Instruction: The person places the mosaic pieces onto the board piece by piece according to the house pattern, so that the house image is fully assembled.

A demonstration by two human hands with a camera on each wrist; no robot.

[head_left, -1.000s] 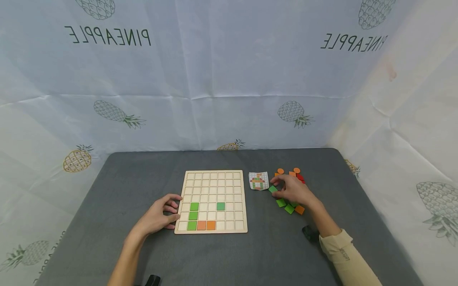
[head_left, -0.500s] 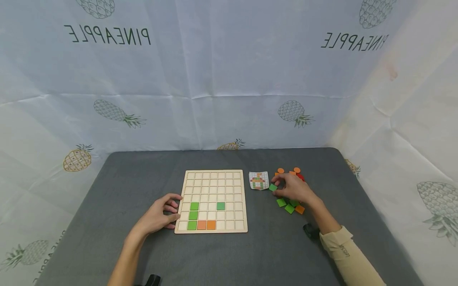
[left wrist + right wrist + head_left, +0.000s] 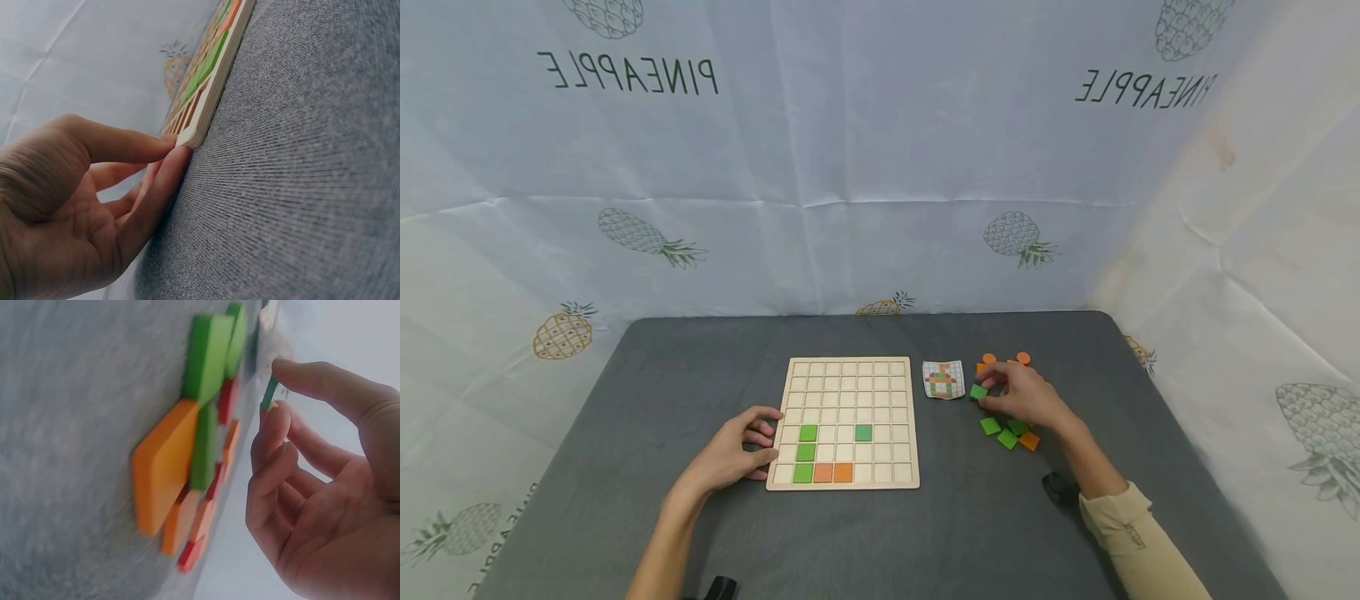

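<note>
A wooden grid board [image 3: 883,425] lies flat on the table, with several green and orange square tiles in its lower cells. My left hand [image 3: 740,446] holds the board's left side; in the left wrist view, the thumb [image 3: 153,147] and another finger meet at its corner. Over the loose tiles at the right, my right hand [image 3: 1021,393] pinches a green square tile [image 3: 979,392] between thumb and fingertip. The right wrist view shows that tile [image 3: 269,391] edge-on, raised above the table, the other fingers curled beneath.
Loose green [image 3: 1007,438], orange [image 3: 1029,442] and red tiles [image 3: 189,553] lie around the right hand, partly hidden by it. A small pattern card [image 3: 943,380] sits between the board and the tiles. A pineapple-print cloth [image 3: 880,150] hangs behind the grey table [image 3: 865,550].
My right hand has shifted slightly to the right with the green tile, away from the pattern card. The left hand stays at the board's edge.
</note>
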